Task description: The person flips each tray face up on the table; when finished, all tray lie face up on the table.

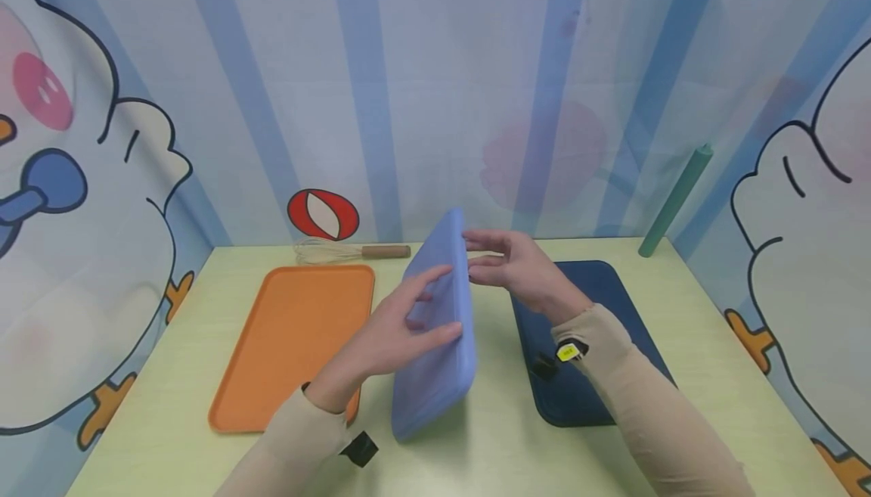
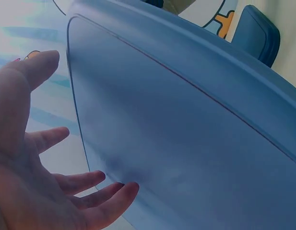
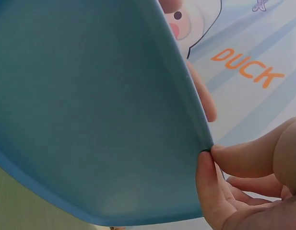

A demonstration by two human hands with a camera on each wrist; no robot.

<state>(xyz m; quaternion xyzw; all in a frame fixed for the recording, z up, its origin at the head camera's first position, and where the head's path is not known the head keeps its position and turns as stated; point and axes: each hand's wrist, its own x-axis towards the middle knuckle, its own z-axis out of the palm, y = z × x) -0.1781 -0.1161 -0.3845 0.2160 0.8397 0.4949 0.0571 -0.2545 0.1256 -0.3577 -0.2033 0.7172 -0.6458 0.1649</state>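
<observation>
A periwinkle-blue, shallow rectangular tray with rounded corners [image 1: 445,300] is tilted steeply on its side over the middle of the pale yellow-green surface [image 1: 497,451]. The right hand [image 1: 520,270] pinches its rim between thumb and finger; the left hand [image 1: 395,334] is spread wide at its underside, though contact is hard to tell. To the left lies a flat orange rectangular tray [image 1: 313,323], with a wooden-handled wire whisk [image 1: 385,252] behind it; to the right, a dark navy rectangular tray [image 1: 565,395], partly hidden by the right sleeve [image 1: 653,399].
</observation>
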